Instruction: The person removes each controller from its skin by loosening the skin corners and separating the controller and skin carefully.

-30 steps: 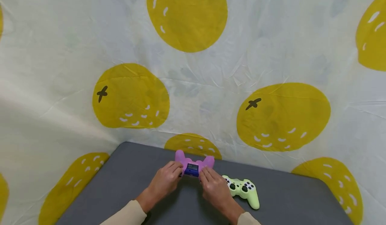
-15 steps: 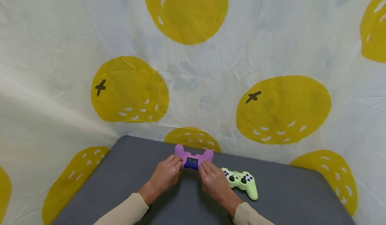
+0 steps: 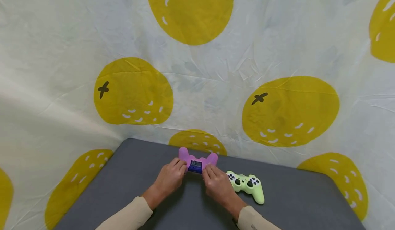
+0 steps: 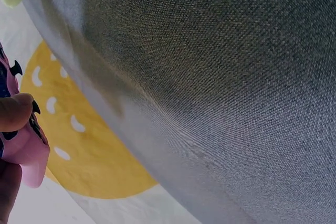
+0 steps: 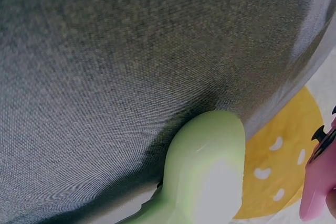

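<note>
Both hands hold a pink game controller (image 3: 192, 158) above the table, its grips pointing away and a dark blue part showing in the middle of the side turned up. The left hand (image 3: 171, 173) pinches its left side, the right hand (image 3: 217, 183) its right side. In the left wrist view the thumb (image 4: 14, 112) presses on the pink controller (image 4: 30, 157). The right wrist view catches only an edge of the pink controller (image 5: 317, 182) and a sliver of a finger. A pale green game controller (image 3: 256, 191) lies face up on the table, just right of the right hand, which partly covers it.
A dark grey cloth-covered table (image 3: 296, 195) lies under the hands. Behind it and to the sides hangs a whitish curtain (image 3: 210, 96) printed with large yellow fruit; it meets the table's back edge.
The head view has tipped slightly down, so everything sits higher in the frame. Both hands keep their hold on the pink controller, and the green one stays in place.
</note>
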A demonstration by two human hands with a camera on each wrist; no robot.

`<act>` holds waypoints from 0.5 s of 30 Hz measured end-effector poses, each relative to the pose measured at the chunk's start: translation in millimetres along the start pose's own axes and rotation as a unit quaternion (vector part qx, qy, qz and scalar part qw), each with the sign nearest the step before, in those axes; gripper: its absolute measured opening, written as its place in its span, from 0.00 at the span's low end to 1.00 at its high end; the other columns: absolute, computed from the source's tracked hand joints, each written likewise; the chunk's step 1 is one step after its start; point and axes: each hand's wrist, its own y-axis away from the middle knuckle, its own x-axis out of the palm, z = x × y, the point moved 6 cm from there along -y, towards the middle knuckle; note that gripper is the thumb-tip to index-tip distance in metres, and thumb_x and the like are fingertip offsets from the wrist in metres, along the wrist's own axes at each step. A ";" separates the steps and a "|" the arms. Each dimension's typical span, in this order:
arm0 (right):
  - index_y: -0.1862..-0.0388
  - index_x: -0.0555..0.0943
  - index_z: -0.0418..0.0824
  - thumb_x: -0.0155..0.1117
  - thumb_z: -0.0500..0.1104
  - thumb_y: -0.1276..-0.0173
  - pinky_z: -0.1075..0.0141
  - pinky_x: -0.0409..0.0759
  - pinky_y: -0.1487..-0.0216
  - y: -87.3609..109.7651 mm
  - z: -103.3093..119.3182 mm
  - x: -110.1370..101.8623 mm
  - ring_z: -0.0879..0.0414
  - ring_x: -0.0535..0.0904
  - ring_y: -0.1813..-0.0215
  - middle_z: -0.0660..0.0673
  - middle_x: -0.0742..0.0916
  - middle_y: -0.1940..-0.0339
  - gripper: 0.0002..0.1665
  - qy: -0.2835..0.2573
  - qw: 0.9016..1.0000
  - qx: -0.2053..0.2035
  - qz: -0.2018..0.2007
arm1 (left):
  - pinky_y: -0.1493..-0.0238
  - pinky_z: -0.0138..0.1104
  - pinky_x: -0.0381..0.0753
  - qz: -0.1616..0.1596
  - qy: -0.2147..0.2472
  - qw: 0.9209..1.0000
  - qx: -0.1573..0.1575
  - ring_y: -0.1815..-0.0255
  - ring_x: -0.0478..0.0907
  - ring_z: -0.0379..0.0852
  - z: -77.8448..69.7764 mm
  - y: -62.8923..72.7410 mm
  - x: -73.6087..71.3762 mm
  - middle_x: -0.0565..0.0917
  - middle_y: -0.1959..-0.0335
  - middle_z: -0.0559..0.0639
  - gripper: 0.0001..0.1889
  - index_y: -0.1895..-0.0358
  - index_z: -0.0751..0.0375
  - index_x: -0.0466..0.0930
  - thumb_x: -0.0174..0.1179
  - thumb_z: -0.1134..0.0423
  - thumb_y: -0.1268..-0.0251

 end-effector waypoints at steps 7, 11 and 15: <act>0.62 0.88 0.34 0.33 0.40 0.20 0.61 0.89 0.52 -1.2 3.5 2.0 0.49 0.91 0.58 0.40 0.93 0.62 0.31 0.006 1.000 -0.001 0.012 | 0.68 0.31 0.86 0.004 -0.009 1.000 0.005 0.65 0.78 0.45 0.2 2.5 -0.3 0.86 0.65 0.48 0.12 0.65 0.60 0.85 0.79 0.67 0.51; 0.62 0.88 0.34 0.33 0.39 0.20 0.61 0.89 0.52 -2.4 5.4 1.9 0.49 0.91 0.58 0.40 0.93 0.62 0.31 0.010 1.000 -0.005 0.016 | 0.68 0.31 0.86 0.010 -0.020 1.000 0.007 0.65 0.78 0.45 0.1 4.9 1.3 0.86 0.65 0.48 0.13 0.65 0.61 0.84 0.79 0.68 0.53; 0.62 0.89 0.34 0.31 0.39 0.20 0.61 0.89 0.51 -2.3 7.4 3.4 0.49 0.91 0.58 0.40 0.93 0.62 0.33 0.011 1.000 -0.007 0.024 | 0.68 0.31 0.86 0.026 -0.024 0.999 0.011 0.65 0.77 0.45 -0.5 7.1 3.7 0.85 0.65 0.49 0.14 0.64 0.62 0.85 0.80 0.67 0.53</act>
